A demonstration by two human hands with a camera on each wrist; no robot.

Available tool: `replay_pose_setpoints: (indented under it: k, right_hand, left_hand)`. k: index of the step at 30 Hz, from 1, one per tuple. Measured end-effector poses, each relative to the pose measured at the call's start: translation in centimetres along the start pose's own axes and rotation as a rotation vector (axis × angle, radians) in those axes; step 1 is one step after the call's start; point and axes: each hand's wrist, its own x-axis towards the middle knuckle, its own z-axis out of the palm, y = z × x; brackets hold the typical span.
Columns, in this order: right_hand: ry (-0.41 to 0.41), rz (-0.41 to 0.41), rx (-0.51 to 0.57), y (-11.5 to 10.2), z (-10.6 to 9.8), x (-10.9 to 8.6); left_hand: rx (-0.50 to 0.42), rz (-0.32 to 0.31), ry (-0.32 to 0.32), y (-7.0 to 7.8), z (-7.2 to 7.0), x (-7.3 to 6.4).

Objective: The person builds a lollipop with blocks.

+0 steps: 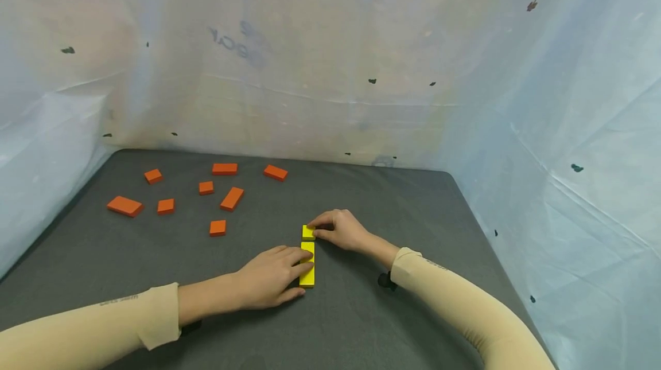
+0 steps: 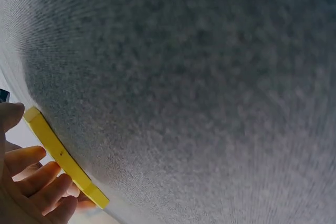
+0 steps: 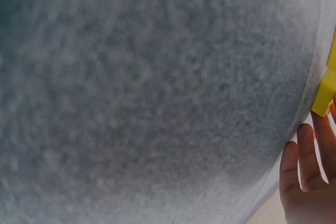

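Observation:
A long yellow block (image 1: 307, 278) lies on the dark table, its length running away from me. My left hand (image 1: 271, 278) rests against its left side, with extended fingers across its top and the thumb near its close end. At its far end sits a short yellow block (image 1: 307, 230), nearly in line with it. My right hand (image 1: 346, 231) pinches this short block between thumb and index finger from the right. In the left wrist view the long block (image 2: 60, 153) runs beside the left fingers. The short block (image 3: 324, 94) shows at the right wrist view's edge, at the right fingertips.
Several orange blocks lie scattered at the back left of the dark table (image 1: 387, 215), the nearest a small orange block (image 1: 218, 228). A larger orange block (image 1: 124, 206) lies farthest left. Pale plastic sheeting (image 1: 310, 60) rises behind the table and along both sides.

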Motion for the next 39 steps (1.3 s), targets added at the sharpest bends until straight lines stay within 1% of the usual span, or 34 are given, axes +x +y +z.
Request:
replay_pose_setpoints:
  k: [3,11,18,25,31,39]
  right_hand:
    - [-0.005,-0.004,0.002,-0.03,0.08,-0.08]
    - [0.000,-0.017,-0.003,-0.16,0.26,-0.25]
    - [0.004,-0.028,-0.007,-0.31,0.30,-0.45]
    - [-0.013,-0.023,-0.003,-0.48,0.24,-0.54]
    - [-0.015,-0.030,-0.011,-0.69,0.15,-0.63]
    - [-0.020,-0.024,-0.016,-0.79,0.12,-0.61]
  left_hand:
    - [0.012,0.004,0.001,0.12,0.23,-0.02]
    - [0.018,0.018,0.048,0.11,0.24,0.09]
    - [0.011,0.009,0.045,0.10,0.22,0.17]
    - [0.000,0.006,0.035,0.15,0.07,0.20]
    - [0.018,0.004,0.032,0.13,0.11,0.19]
    - [0.018,0.002,0.049,0.10,0.33,0.09]
